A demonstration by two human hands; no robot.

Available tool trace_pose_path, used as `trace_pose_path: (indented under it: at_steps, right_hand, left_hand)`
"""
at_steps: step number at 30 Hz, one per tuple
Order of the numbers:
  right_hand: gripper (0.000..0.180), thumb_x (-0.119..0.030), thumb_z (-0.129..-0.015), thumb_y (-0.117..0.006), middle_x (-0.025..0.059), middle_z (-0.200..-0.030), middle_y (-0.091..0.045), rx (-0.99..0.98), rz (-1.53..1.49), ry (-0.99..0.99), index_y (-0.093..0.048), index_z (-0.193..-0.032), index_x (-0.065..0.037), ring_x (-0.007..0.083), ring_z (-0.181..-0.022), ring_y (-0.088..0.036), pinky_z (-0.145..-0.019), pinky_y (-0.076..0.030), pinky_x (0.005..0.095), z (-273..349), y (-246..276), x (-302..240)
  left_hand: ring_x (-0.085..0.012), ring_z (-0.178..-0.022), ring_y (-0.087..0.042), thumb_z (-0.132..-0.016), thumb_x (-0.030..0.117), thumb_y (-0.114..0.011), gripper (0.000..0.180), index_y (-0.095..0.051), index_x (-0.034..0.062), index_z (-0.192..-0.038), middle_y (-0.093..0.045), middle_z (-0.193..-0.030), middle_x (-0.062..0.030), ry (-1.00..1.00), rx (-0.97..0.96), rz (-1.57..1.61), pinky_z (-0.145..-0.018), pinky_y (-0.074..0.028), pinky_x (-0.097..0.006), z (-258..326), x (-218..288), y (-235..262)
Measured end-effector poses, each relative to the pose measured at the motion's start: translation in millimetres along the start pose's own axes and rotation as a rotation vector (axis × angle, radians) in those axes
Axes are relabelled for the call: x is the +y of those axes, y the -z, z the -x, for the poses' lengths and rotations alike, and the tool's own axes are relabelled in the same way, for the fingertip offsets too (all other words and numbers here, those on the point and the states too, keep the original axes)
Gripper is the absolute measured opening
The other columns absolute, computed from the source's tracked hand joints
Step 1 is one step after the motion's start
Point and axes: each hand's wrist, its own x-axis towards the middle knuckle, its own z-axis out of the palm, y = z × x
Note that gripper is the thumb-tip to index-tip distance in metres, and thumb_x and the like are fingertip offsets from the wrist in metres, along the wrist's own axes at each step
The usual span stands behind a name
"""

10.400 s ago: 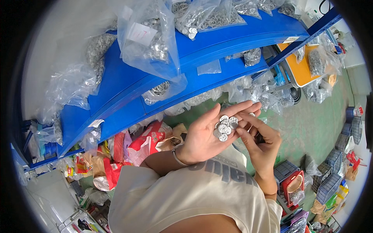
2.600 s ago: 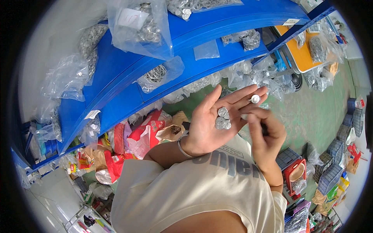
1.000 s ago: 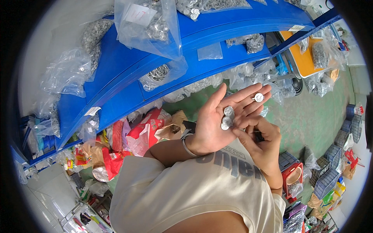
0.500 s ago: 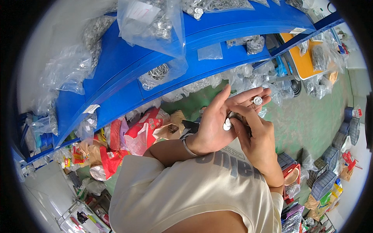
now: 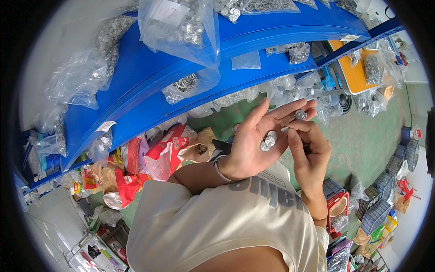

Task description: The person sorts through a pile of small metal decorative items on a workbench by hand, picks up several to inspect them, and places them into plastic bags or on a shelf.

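Bold grey lettering (image 5: pixel 260 192) is spreading across the cream shirt (image 5: pixel 190 217) at five o'clock. A white label (image 5: pixel 168 12) with reddish marks is showing on the bag (image 5: pixel 195 47) at eleven. White tags (image 5: pixel 349 38) are sitting on the blue shelf (image 5: pixel 272 41) at two and nine, their print blurring.

One left hand (image 5: pixel 253 144), one right hand (image 5: pixel 312 161) and probably five round silver pieces (image 5: pixel 269 141) between them.

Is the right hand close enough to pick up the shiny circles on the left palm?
Probably yes: the right hand is beside the open left hand, and no finger covers the silver discs on its palm. But the right hand seems to pinch another disc, so its grip may not be free.
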Motion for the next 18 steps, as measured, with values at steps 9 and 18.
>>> trace_pose_path:
  at_steps: [9, 18]
  right_hand:
    - [0.014, -0.014, -0.087, -0.033, 0.0034, -0.049, -0.037, -0.079, -1.071, -0.439, -0.039, -0.079, -0.004, 0.0066, -0.034, -0.023, -0.032, -0.017, 0.0221, -11, 15, -1]
    - [0.023, -0.016, -0.092, -0.049, 0.0061, -0.064, -0.056, -0.051, -0.137, -0.221, -0.057, -0.081, 0.002, 0.0064, -0.049, -0.043, -0.046, -0.034, 0.0185, 1, 7, -4]
  left_hand:
    - [-0.0224, -0.129, -0.03, -0.095, 0.044, -0.015, 0.061, -0.035, 0.0023, -0.134, -0.033, -0.14, -0.012, -0.048, 0.014, -0.222, -0.107, -0.021, -0.037, -1, 2, -1]
    - [-0.0221, -0.128, -0.031, -0.095, 0.041, -0.017, 0.058, -0.038, 0.002, -0.132, -0.032, -0.14, -0.0143, -0.057, -0.039, 0.058, -0.108, -0.022, -0.036, -2, 2, 1]
